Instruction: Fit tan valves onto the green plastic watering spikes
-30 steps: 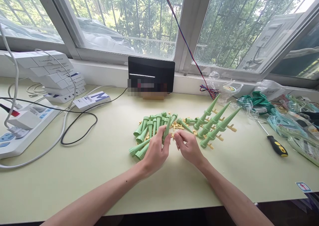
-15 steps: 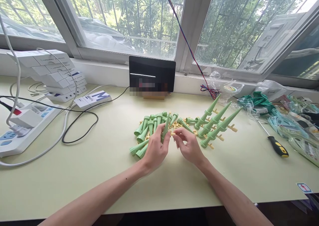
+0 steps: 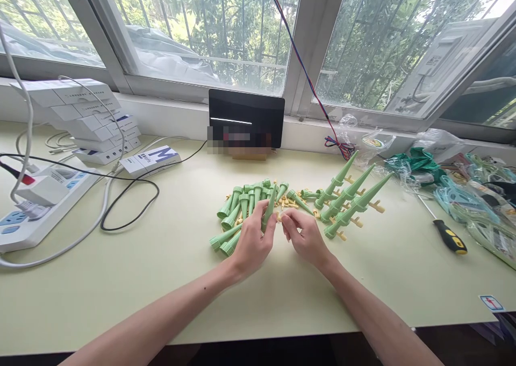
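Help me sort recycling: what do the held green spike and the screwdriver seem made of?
The green spike in the left hand: probably satin plastic, from its even color and soft sheen. The screwdriver: shiny black-and-yellow handle, plastic or rubber; shaft likely smooth metal, looking silvery.

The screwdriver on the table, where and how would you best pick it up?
I'd grip the thick black-and-yellow handle around its middle, coming down from above with fingers across its width. It lies flat, handle nearest the person, while the slim shaft points away towards the plastic wrapping.
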